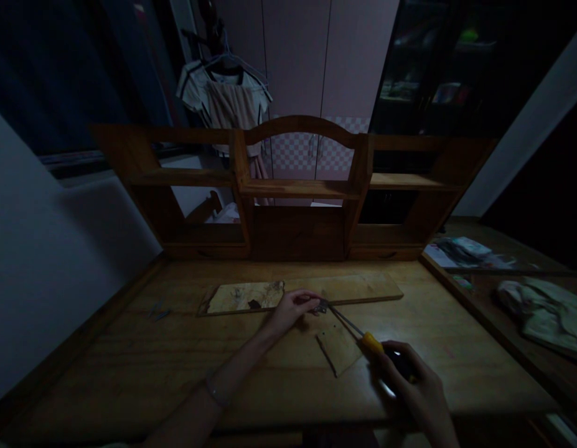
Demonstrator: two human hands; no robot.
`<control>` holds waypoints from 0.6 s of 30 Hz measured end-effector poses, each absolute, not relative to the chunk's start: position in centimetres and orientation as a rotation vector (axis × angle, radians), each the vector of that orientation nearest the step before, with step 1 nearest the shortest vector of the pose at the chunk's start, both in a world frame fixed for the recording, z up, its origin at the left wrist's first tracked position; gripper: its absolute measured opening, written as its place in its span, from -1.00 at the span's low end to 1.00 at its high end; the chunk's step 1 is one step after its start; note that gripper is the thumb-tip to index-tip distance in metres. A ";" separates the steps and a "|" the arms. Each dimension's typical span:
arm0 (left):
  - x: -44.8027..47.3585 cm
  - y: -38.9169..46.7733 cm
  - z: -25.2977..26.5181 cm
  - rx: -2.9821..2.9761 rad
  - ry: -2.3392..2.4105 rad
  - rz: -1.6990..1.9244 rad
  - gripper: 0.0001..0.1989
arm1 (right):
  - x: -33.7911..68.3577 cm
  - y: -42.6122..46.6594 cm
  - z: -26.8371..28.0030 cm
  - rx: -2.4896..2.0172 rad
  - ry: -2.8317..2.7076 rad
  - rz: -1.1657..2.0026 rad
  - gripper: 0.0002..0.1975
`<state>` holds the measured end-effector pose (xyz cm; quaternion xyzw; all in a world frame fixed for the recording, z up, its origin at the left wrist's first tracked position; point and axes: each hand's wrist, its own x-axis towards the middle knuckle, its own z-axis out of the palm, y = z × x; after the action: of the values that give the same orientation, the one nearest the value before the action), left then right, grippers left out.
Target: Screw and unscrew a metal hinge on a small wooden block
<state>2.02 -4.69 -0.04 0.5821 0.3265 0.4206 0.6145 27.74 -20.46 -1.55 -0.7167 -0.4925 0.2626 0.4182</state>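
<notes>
My right hand (412, 379) is wrapped round the yellow and black handle of a screwdriver (371, 342). Its thin shaft runs up and left, with the tip at a small metal piece (322, 306), perhaps a hinge; the dim light hides its detail. My left hand (297, 306) pinches that metal piece between thumb and fingers above the desk. Below it lies a small square of wood (340, 350) with a dark left edge. Behind my left hand stretches a long wooden board (358, 289), its left part pale, torn and stained.
A wooden desk (143, 348) carries a shelf unit (297, 186) along its back. Small thin items (161, 314) lie on the left. Beyond the right edge are a crumpled cloth (544, 311) and plastic bags (470, 249). Clothes (227, 93) hang behind the shelves.
</notes>
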 end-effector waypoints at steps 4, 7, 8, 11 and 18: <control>1.6 -4.2 -0.4 1.233 0.752 0.969 -0.68 | 28.1 -20.4 -1.9 -1.810 -1.265 0.636 -0.54; 1.5 -4.2 -0.3 1.249 0.757 0.985 -0.69 | 28.0 -20.4 -1.7 -1.814 -1.251 0.641 -0.54; 1.5 -4.3 -0.2 1.258 0.756 0.985 -0.68 | 27.9 -20.4 -1.6 -1.811 -1.243 0.636 -0.54; 1.5 -4.5 0.2 1.277 0.752 0.975 -0.67 | 27.5 -20.5 -1.2 -1.794 -1.234 0.603 -0.55; 1.5 -4.5 0.2 1.311 0.776 0.971 -0.69 | 27.2 -20.5 -0.9 -1.785 -1.226 0.572 -0.55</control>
<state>1.54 -4.47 0.20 0.5698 0.3372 0.4223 0.6191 27.23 -20.52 -0.94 -0.7174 -0.4928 0.2298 0.4356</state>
